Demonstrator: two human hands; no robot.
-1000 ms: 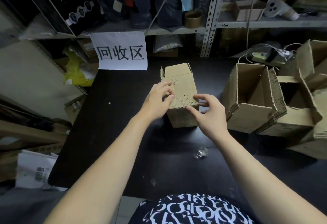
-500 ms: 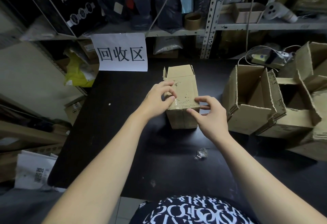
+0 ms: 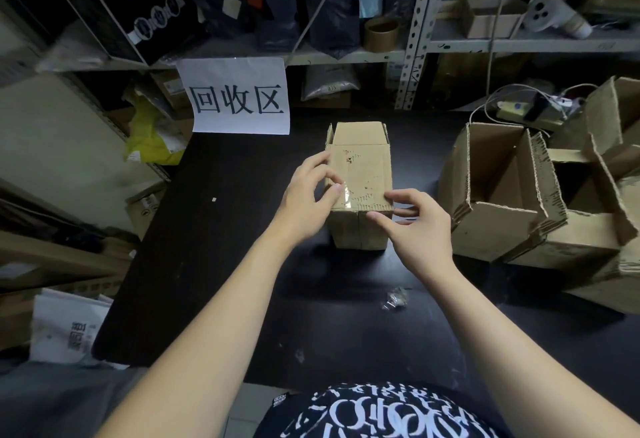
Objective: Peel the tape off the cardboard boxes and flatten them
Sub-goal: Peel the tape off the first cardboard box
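Observation:
A small brown cardboard box stands in the middle of the black table, its far flaps open. Clear tape shines along the box's near top edge. My left hand is at the box's left side, fingers curled, with the thumb and a fingertip pinching the tape's left end. My right hand grips the near right corner of the box, index finger on top and thumb on the front face.
Several open, larger cardboard boxes crowd the right side of the table. A crumpled ball of clear tape lies near the front. A white paper sign hangs from metal shelving behind. Flat cardboard and papers lie to the left.
My left hand has slid from the box top to its left edge and lifted a bit of tape. My right hand stays at the near right corner.

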